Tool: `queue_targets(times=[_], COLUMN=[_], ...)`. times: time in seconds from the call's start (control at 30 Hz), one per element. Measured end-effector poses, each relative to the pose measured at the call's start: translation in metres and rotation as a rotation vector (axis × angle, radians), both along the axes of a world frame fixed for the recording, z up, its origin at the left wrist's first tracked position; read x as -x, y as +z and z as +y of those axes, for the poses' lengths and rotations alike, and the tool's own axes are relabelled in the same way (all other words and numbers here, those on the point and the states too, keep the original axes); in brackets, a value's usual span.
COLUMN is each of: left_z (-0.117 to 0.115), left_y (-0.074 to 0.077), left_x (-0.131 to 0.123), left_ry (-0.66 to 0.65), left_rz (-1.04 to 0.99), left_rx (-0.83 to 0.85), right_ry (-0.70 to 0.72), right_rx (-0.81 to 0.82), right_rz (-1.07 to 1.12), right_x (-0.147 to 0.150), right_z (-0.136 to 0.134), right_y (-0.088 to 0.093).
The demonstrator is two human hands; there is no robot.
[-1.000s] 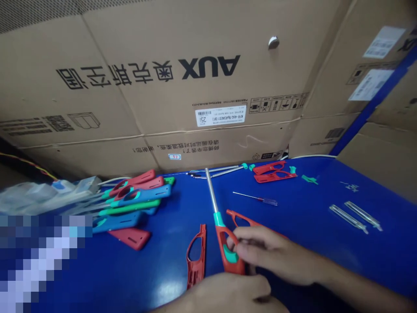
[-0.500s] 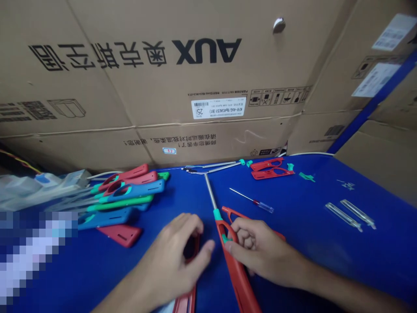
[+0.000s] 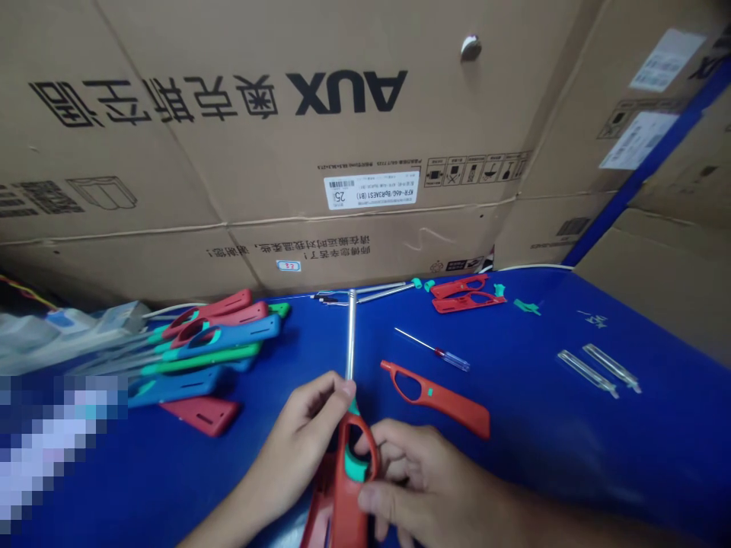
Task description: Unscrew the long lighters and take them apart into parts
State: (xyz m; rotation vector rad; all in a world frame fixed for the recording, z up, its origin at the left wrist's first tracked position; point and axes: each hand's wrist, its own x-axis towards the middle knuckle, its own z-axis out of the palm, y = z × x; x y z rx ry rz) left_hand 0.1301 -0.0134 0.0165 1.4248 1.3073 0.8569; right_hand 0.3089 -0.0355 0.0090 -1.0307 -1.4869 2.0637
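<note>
A red lighter (image 3: 349,502) with a green trigger and a silver metal tube points away from me at the lower middle. My left hand (image 3: 297,441) pinches it at the green collar where the tube begins. My right hand (image 3: 416,479) grips its red body beside the trigger loop. Partly hidden beneath it lies another red casing piece (image 3: 317,508). A red half shell (image 3: 442,397) with a small green spot rests to the right, and beyond it lies a screwdriver (image 3: 454,360) with a clear handle.
Red, blue and green lighters (image 3: 228,335) are piled at the left beside a power strip (image 3: 122,323). Metal tubes (image 3: 388,291), red shells (image 3: 468,301) and green bits lie at the back. Clear parts (image 3: 588,373) are at the right. A cardboard box (image 3: 274,167) stands behind.
My left hand has moved up and taken hold of the lighter near its collar. The lighter has shifted left and turned more upright in view, with my right hand still on it.
</note>
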Motion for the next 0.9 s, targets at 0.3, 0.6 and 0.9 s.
queue_targets(times=[0.3,0.6,0.9], left_z=[0.008,0.015,0.02], left_y=[0.02,0.006,0.037], left_x=[0.027,0.038,0.04], left_ry=[0.037,-0.131,0.16], left_rz=[-0.198,0.577,-0.341], left_rx=[0.282,-0.038,-0.109], right_ry=[-0.067,0.061,0.048], right_rx=[-0.837,-0.69,-1.086], right_rz=[-0.837,-0.952,-0.872], right_x=[-0.044,-0.039,-0.012], right_z=[0.03,0.034,0.024], right_y=[0.022,0.018,0.014])
